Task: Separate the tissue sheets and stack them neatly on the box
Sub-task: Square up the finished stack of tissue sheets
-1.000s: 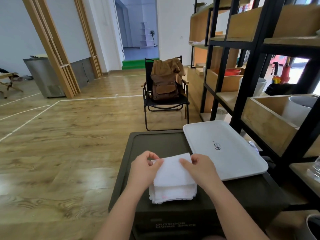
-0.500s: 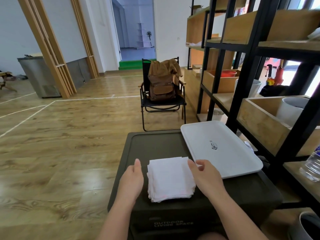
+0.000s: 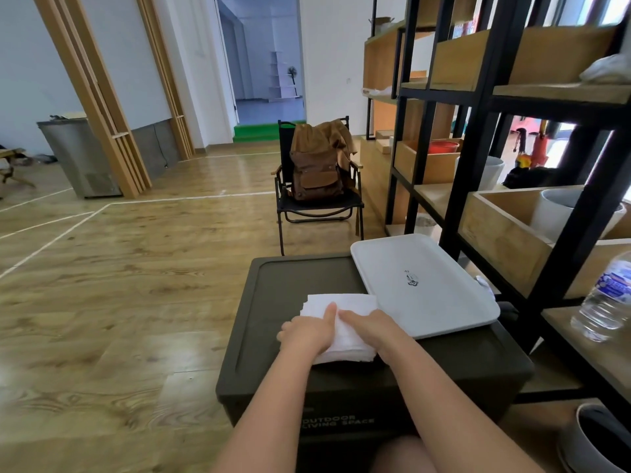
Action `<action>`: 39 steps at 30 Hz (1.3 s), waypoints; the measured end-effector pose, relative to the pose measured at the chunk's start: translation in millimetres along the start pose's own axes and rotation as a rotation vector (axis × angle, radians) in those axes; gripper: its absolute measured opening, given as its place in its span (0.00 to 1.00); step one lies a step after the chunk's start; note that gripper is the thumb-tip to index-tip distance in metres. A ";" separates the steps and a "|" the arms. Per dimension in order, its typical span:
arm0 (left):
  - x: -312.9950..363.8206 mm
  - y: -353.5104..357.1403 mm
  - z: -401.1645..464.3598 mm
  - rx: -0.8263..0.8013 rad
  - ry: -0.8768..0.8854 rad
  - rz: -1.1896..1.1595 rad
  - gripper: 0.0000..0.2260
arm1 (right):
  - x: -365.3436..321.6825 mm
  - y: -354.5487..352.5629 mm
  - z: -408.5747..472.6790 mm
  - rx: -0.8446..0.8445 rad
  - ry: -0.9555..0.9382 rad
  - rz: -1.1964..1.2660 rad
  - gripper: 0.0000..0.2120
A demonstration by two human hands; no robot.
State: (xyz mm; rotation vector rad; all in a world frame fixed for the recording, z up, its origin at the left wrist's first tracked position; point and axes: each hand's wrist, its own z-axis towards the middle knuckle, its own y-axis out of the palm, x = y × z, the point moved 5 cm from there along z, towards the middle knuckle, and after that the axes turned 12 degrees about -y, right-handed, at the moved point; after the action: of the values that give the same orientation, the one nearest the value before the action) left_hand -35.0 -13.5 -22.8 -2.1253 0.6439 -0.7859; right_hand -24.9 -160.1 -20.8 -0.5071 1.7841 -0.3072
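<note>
Both hands, left [image 3: 305, 332] and right [image 3: 370, 327], resting on tissue stack [image 3: 341, 307] atop green box [image 3: 273, 302] beside white tray [image 3: 444, 302]; fingers relaxed, gripping nothing.

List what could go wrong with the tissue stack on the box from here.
1. The tissue stack already looks fanned at its far left edge; both hands pressing on it could skew the sheets further.
2. Its right side lies close to the white tray; sheets may slide against or under the rim.
3. The left hand may drag thin top sheets along.
</note>
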 end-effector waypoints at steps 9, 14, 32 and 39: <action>-14.2 -19.5 -5.9 -0.325 -0.103 -0.285 0.34 | -10.9 5.3 -2.1 -0.093 0.059 -0.067 0.31; -13.4 -18.9 -12.6 -0.256 -0.058 -0.368 0.35 | -10.6 7.4 -7.0 -0.094 0.055 -0.062 0.30; 23.9 -34.7 -30.8 -0.289 0.149 -0.643 0.31 | -5.7 -37.3 -8.3 -0.034 -0.029 0.491 0.38; 112.1 -54.8 -57.1 -0.315 0.345 -0.609 0.33 | -17.6 -110.0 -4.6 -0.058 -0.042 0.855 0.31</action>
State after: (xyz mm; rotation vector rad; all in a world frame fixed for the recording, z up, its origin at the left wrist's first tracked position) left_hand 11.2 -83.0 86.2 -2.5373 0.2917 -1.4878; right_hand -6.1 -247.4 45.9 0.2320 1.8054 0.3489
